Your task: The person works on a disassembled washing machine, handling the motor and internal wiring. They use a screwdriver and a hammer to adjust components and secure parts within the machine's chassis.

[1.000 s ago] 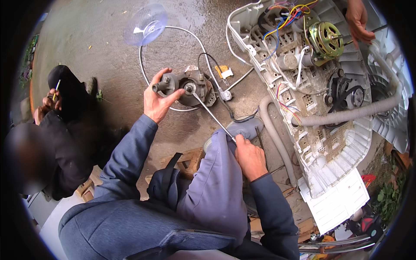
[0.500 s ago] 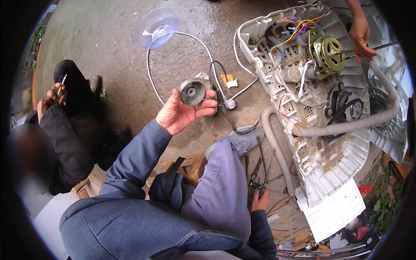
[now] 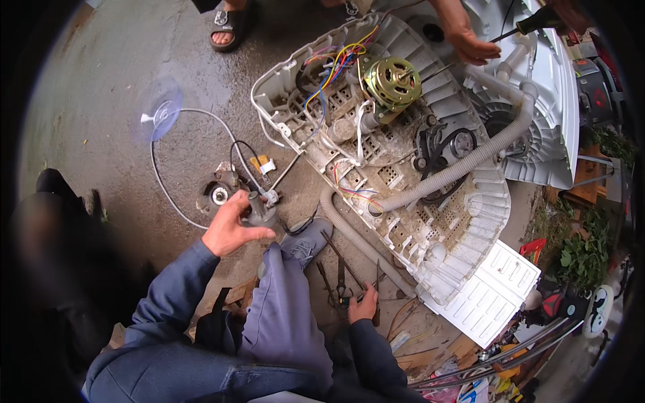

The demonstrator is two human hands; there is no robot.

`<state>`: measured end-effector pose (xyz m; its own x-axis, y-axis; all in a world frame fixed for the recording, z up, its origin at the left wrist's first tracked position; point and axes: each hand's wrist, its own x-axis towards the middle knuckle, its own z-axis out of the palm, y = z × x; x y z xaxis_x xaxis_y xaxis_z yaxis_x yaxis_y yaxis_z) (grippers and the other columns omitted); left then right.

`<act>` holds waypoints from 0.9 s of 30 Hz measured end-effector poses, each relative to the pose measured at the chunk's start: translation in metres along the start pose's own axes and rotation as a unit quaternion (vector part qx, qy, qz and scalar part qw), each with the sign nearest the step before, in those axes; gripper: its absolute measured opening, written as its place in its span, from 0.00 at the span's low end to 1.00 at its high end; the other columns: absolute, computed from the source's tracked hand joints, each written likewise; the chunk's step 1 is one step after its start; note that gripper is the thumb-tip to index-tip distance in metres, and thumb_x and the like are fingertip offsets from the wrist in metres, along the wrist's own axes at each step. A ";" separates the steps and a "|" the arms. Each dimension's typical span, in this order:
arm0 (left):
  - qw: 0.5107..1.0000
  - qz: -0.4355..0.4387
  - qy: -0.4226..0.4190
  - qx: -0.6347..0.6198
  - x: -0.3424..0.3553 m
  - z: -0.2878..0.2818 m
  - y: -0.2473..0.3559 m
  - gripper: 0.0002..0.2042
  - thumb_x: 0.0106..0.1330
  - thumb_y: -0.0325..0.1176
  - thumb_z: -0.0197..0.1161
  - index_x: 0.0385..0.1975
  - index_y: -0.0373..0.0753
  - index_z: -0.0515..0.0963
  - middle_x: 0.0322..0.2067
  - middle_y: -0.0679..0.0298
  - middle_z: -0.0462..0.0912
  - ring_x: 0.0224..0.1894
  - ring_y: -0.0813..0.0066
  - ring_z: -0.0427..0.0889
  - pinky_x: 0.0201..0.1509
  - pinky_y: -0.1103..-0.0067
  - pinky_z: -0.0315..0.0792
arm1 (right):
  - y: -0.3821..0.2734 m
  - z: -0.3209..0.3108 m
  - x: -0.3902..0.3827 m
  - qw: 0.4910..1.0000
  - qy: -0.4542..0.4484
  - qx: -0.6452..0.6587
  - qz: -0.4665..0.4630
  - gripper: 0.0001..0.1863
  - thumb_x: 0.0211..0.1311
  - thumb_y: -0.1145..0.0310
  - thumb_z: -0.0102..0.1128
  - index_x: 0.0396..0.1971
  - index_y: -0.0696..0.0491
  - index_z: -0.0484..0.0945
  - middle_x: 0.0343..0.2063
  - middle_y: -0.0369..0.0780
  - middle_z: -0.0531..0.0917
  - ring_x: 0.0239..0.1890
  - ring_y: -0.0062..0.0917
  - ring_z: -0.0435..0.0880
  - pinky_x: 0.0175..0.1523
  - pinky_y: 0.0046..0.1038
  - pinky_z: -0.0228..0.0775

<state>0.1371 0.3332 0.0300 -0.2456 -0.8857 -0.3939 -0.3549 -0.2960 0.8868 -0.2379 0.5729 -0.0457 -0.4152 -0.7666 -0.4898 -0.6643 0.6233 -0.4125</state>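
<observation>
My left hand [image 3: 228,228] grips a grey metal pump cover [image 3: 262,217] at centre left, beside the pump body [image 3: 210,197] with its exposed pale centre. My right hand [image 3: 363,307] is low in the picture, closed on a green-handled tool [image 3: 344,301] lying among long dark tools [image 3: 329,275] on the wet concrete. To the right lies an upturned white appliance base [image 3: 423,243] with a brass-coloured motor [image 3: 393,80], black belt, coloured wires and a ribbed grey hose [image 3: 449,168]. A white cable [image 3: 185,109] loops from a translucent blue disc [image 3: 160,107] around the pump.
A co-worker's hand [image 3: 470,41] is at a metal shaft at upper right, near a screwdriver [image 3: 537,21]; a sandalled foot [image 3: 225,30] stands at the top. A dark-clothed person [image 3: 74,275] is at left. A white panel [image 3: 494,299], plants [image 3: 581,248] and scrap crowd the lower right.
My left hand has lifted and turned the cover, then lowered it beside the pump. My right hand left the long tool there and moved down to the tools. The view has turned toward the appliance.
</observation>
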 end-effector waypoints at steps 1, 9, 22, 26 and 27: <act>0.998 0.005 0.002 0.057 0.000 0.003 -0.003 0.31 0.49 0.43 0.83 0.49 0.31 0.77 0.38 0.60 0.71 0.44 0.67 0.77 0.49 0.72 0.72 | -0.009 0.002 0.003 0.999 -0.016 0.035 -0.002 0.30 0.54 0.78 0.61 0.61 0.53 0.72 0.52 0.49 0.75 0.51 0.42 0.80 0.53 0.40 0.75; 0.972 0.030 0.039 0.231 0.033 0.051 -0.042 0.31 0.53 0.37 0.76 0.56 0.31 0.72 0.50 0.50 0.76 0.53 0.49 0.74 0.59 0.62 0.71 | -0.011 0.011 0.006 0.997 -0.046 0.065 -0.020 0.26 0.54 0.81 0.60 0.55 0.54 0.75 0.50 0.46 0.73 0.42 0.34 0.82 0.46 0.34 0.77; 0.947 0.159 0.070 0.269 0.044 0.087 -0.068 0.29 0.57 0.27 0.67 0.61 0.35 0.69 0.59 0.52 0.74 0.60 0.48 0.73 0.64 0.62 0.70 | 0.004 0.018 0.012 0.998 -0.048 0.011 -0.044 0.24 0.54 0.84 0.58 0.53 0.56 0.73 0.52 0.45 0.73 0.39 0.32 0.81 0.46 0.33 0.75; 0.940 0.192 0.077 0.272 -0.007 0.063 -0.069 0.28 0.58 0.25 0.67 0.61 0.35 0.70 0.61 0.51 0.74 0.61 0.48 0.74 0.65 0.61 0.70 | -0.002 0.021 0.018 0.999 -0.033 -0.032 0.006 0.21 0.59 0.80 0.62 0.52 0.57 0.71 0.50 0.50 0.77 0.41 0.38 0.83 0.48 0.36 0.74; 0.933 0.202 0.083 0.286 -0.021 0.056 -0.068 0.28 0.58 0.25 0.66 0.61 0.35 0.70 0.61 0.51 0.74 0.62 0.48 0.74 0.65 0.61 0.70 | -0.003 0.020 0.019 0.998 -0.035 -0.040 0.026 0.21 0.59 0.79 0.63 0.52 0.56 0.71 0.50 0.51 0.78 0.41 0.39 0.83 0.49 0.37 0.74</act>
<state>0.1159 0.3922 -0.0361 -0.3372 -0.9410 0.0293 -0.6989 0.2711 0.6619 -0.2315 0.5599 -0.0694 -0.4081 -0.7193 -0.5622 -0.6920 0.6454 -0.3234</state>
